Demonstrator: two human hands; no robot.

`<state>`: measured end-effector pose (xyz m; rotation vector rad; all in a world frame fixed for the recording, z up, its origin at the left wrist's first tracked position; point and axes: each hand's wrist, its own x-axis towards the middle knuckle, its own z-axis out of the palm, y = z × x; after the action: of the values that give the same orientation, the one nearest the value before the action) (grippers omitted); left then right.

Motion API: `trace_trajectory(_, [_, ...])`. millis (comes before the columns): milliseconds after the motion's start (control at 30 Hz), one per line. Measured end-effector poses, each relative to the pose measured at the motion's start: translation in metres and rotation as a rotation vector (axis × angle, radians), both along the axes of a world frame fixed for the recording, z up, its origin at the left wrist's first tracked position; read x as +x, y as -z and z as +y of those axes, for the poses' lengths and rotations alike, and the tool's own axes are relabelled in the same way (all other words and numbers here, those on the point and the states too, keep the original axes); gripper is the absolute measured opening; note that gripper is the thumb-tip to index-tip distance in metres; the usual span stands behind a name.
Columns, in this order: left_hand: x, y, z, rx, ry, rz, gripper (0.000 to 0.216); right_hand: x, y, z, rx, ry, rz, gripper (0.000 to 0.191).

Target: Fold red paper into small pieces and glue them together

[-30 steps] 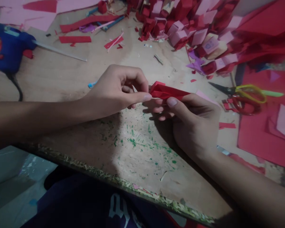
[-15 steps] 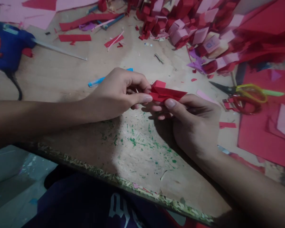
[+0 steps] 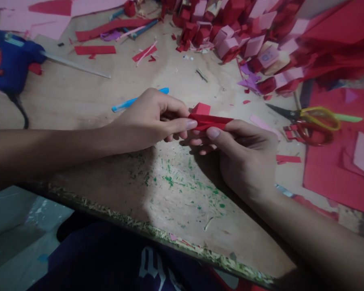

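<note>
1. Red folded paper strip [image 3: 214,121], held over a pale wooden table [image 3: 176,194], near the middle of the view.
2. Long axis running left to right, roughly level across the view; small box-like fold [image 3: 202,108] raised near the left end, on the far side.
3. Left hand [image 3: 154,117] at the left end: thumb and forefinger pinching the paper's tip, other fingers curled beneath, contact there impossible to tell.
4. Right hand [image 3: 248,157] at the opposite end: thumb on the near side, forefinger behind, strip pinched between; remaining fingers extended left underneath, partly in shadow.
5. Strip just right of the left fingertips and up and left from the right thumb; both hands touching, neither nearer, but raised fold closer to the left.
6. Round about: blue pen [image 3: 125,105] partly hidden behind the left hand; scissors [image 3: 297,116] with yellow and reddish handles, farther right; blue glue gun [image 3: 15,56], far left; heap of red and pink folded paper pieces [image 3: 227,42] beyond, upper right.
</note>
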<state>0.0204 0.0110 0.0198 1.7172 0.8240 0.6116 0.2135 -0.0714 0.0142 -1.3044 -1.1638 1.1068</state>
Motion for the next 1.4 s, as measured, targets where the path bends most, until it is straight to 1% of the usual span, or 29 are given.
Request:
trace_trajectory(67, [-0.001, 0.000, 0.000, 0.006, -0.007, 0.013, 0.019, 0.001, 0.000, 0.000, -0.006, -0.011, -0.009, 0.007])
trace_trajectory(300, [-0.001, -0.001, -0.001, 0.025, -0.024, 0.020, 0.018, 0.002, 0.000, -0.001, -0.023, -0.010, 0.000, 0.017])
trace_trajectory(533, [-0.002, -0.001, -0.001, 0.050, -0.037, 0.032, 0.021, 0.001, -0.001, 0.002, -0.035, -0.030, -0.002, 0.019])
trace_trajectory(833, [0.000, -0.003, 0.000, 0.012, 0.016, 0.051, 0.020, 0.001, 0.000, 0.001, -0.007, -0.017, -0.018, 0.016])
trace_trajectory(1067, [-0.001, 0.000, 0.001, 0.042, 0.000, 0.048, 0.024, 0.000, -0.002, 0.001, -0.017, -0.021, -0.028, 0.017])
trace_trajectory(1233, [-0.002, 0.000, 0.000, 0.049, -0.012, 0.046, 0.023, 0.001, -0.003, 0.002, -0.023, -0.051, -0.040, 0.014])
trace_trajectory(1400, [-0.001, -0.001, -0.004, 0.077, 0.005, 0.058, 0.022, -0.004, -0.012, 0.000, -0.080, -0.126, -0.134, 0.012])
